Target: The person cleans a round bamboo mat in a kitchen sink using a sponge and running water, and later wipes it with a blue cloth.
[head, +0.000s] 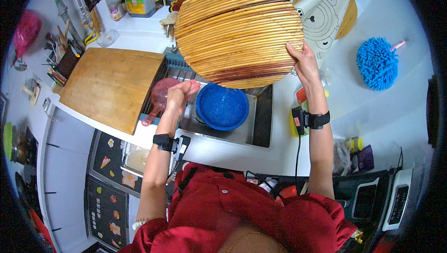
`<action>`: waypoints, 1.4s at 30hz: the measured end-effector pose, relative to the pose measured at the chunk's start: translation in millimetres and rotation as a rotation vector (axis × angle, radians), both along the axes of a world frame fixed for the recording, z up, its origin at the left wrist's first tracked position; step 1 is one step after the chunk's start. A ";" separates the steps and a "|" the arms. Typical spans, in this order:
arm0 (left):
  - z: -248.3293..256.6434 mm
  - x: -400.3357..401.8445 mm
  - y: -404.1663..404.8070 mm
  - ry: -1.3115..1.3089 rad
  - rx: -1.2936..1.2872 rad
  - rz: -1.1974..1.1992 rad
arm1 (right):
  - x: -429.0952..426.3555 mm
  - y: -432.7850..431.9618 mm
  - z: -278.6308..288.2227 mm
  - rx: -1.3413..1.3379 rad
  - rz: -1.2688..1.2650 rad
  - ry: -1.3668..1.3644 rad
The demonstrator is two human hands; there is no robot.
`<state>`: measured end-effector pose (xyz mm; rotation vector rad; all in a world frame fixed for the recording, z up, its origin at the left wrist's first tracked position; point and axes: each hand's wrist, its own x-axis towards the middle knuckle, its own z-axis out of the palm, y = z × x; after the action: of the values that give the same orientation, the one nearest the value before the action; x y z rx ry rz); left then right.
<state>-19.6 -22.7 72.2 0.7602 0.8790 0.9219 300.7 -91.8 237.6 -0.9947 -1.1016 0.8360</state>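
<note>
A round mat of bound plant stalks (237,33) is raised above the back of the steel sink (260,127). My right hand (306,61) grips its right edge, with the thumb on the near face. My left hand (180,96) hovers in front of a pink plastic ladle (162,94), its fingers drawn together and nothing visible in them. Whether it touches the ladle cannot be told. Inside the sink stands a blue plastic basin (222,108) with water in it. The mat's upper part hides the tap area behind it.
A wooden cutting board (111,85) lies left of the sink, beside a dark drying rack (174,68). On the right wall hang a patterned cloth (321,22) and a blue chenille hand towel ball (377,63). A plastic jug (139,0) stands at the back left.
</note>
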 end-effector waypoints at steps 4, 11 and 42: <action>0.9 6.8 -3.7 -0.023 0.258 0.162 | -3.0 -0.6 -0.4 0.002 -0.018 0.024; 70.5 32.4 -36.0 0.712 1.078 0.454 | -6.6 -6.6 -2.1 -0.040 -0.027 0.061; 74.5 61.2 -22.1 0.883 1.320 0.512 | -5.9 -22.0 -5.7 -0.044 -0.067 0.109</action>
<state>41.5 -44.8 146.7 2.2620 1.1974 1.6804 294.8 -113.8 231.8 -1.0057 -0.9554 0.8530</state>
